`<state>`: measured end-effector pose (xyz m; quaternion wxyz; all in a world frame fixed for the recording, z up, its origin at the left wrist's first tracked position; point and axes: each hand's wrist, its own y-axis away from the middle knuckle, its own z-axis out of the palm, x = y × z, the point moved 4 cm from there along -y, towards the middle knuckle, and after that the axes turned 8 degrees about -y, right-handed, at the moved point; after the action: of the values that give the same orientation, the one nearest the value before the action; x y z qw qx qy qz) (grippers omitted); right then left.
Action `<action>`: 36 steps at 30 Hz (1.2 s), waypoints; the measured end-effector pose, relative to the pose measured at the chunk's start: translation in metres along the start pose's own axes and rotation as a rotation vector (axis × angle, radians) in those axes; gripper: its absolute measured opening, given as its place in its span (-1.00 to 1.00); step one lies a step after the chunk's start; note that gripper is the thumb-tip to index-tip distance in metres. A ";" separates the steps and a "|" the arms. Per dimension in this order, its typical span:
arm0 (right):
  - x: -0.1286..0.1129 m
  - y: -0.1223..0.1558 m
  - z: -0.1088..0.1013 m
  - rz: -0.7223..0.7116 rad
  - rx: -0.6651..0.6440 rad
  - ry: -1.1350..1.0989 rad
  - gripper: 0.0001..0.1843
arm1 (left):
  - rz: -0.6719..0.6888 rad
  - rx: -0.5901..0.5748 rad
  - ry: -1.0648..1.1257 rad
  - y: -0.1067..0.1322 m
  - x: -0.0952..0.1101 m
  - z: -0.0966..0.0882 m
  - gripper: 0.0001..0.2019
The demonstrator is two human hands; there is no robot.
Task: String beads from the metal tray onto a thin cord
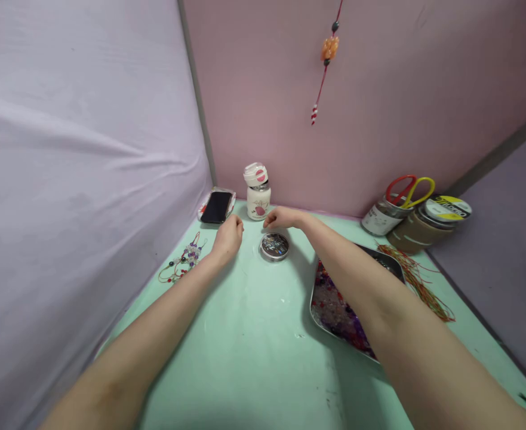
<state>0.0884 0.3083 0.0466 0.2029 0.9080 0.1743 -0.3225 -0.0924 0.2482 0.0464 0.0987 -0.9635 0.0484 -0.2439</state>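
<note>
My left hand (229,239) is closed just above the green tabletop (254,334), fingertips pressed together. Anything pinched in it is too small to make out. My right hand (282,218) hovers behind a small round tin (274,246), its fingers curled together; what they hold, if anything, cannot be seen. Dark, glittery bits fill the tin. The hands are a short distance apart. A white bottle (258,200) with a pink print stands behind them. Left of my left hand lie several beaded strings (186,260) with purple, clear and red beads.
A black phone (217,207) lies at the back left. Under my right forearm sits a metal tray (313,307) of red and purple beads. Beyond it are cords (424,286), a jar with scissors (385,216) and a brown jar (412,232). A beaded string (329,49) hangs at the wall.
</note>
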 end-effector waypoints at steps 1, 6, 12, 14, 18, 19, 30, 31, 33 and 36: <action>0.002 -0.003 0.002 0.002 -0.025 0.006 -0.74 | 0.000 -0.002 0.002 -0.001 0.000 0.001 -0.84; 0.007 -0.010 0.009 -0.003 -0.080 0.042 -0.77 | -0.014 -0.022 0.006 -0.002 0.000 0.004 -0.84; 0.008 -0.014 0.014 0.003 -0.040 0.086 -0.81 | -0.024 -0.020 0.042 -0.002 -0.001 0.006 -0.86; 0.010 -0.016 0.013 0.030 -0.004 0.094 -0.82 | -0.027 -0.018 0.052 -0.002 -0.003 0.006 -0.86; 0.019 -0.016 0.010 0.104 0.070 0.093 -0.87 | -0.027 -0.005 0.073 -0.001 -0.005 0.006 -0.88; 0.022 -0.015 0.009 0.116 0.084 0.088 -0.87 | -0.030 -0.005 0.075 0.000 -0.005 0.006 -0.88; 0.031 0.010 0.001 0.172 0.276 -0.018 -0.85 | -0.044 -0.026 0.018 0.005 -0.016 0.013 -0.89; 0.030 0.014 -0.001 0.173 0.294 -0.025 -0.85 | -0.050 -0.031 0.007 0.005 -0.017 0.013 -0.88; 0.030 0.025 -0.005 0.176 0.324 -0.035 -0.86 | -0.053 -0.039 -0.015 0.006 -0.018 0.012 -0.87; 0.032 0.045 -0.012 0.176 0.356 -0.061 -0.87 | -0.022 -0.049 -0.062 0.007 -0.019 0.009 -0.87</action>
<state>0.1379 0.2809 0.0456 0.0718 0.9311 0.0284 -0.3566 -0.1049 0.2457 0.0285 0.0738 -0.9732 0.0410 -0.2139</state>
